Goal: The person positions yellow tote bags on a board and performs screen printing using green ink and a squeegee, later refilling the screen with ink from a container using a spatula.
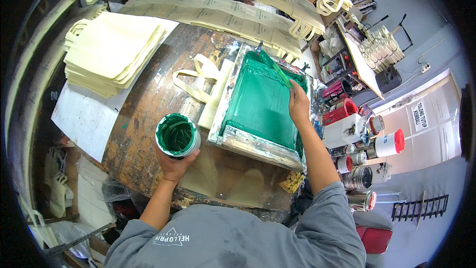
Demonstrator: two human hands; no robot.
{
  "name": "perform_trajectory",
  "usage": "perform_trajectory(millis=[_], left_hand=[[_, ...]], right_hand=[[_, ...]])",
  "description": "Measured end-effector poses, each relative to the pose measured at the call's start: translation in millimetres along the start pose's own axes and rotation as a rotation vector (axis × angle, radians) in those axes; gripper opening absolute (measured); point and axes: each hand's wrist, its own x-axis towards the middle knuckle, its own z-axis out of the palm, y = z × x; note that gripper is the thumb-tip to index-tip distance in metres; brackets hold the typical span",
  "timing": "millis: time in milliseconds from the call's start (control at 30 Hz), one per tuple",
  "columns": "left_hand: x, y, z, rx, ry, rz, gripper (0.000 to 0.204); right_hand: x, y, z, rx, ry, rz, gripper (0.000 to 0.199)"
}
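My left hand [172, 165] is wrapped round the side of a white tub [197, 144] coated inside with thick green ink. In my right hand [299, 101] is a green, ink-smeared spatula [281, 75], its far end at the upper edge of the screen. The printing screen [255, 104] is spread with green ink inside a worn wooden frame [248, 145], with a thicker ridge of ink along its far side. From under the frame's left side sticks out a cream cloth bag [216, 101] with loop handles. Ink hides the spatula's blade.
A stack of cream bags [111, 49] lies on a white board [82, 114] at the left of the stained wooden table [141, 119]. Racks of printed bags [213, 12] stand behind. Ink cans [357, 177] crowd the right side. A yellow block [291, 182] sits at the near table edge.
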Motion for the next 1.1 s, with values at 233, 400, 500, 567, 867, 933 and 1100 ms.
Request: perform_trajectory(millis=[233,400,500,567,867,933,1100], left_hand=[[5.2,2.3,-2.3,-0.012,-0.101,0.041,0.122],[6.8,7.7,0.3,-0.028,-0.054,0.060,0.122],[8.5,19.9,1.6,-0.003,-0.061,0.055,0.121],[10.5,21.6,-0.2,-0.003,-0.068,0.068,0.120],[2.2,15.3,-1.5,0.103,-0.051,0.098,0.118],[3.8,12.6,-2.3,0.148,-0.066,0.091,0.117],[4.8,17.1,1.2,0.112,-0.046,0.145,0.116]], right_hand=[[-7.3,32.0,19.4,-0.215,-0.092,-0.079,0.038],[-8.5,31.0,18.3,-0.247,-0.088,-0.051,0.036],[-17.4,31.1,15.4,-0.211,-0.033,-0.044,0.035],[-14.3,25.1,10.1,-0.193,-0.017,-0.048,0.033],[-39.1,27.0,-4.7,-0.230,0.003,0.011,0.031],[-41.6,22.9,-11.5,-0.183,0.090,0.063,0.030],[-44.6,29.3,-31.2,-0.241,-0.008,0.190,0.031]])
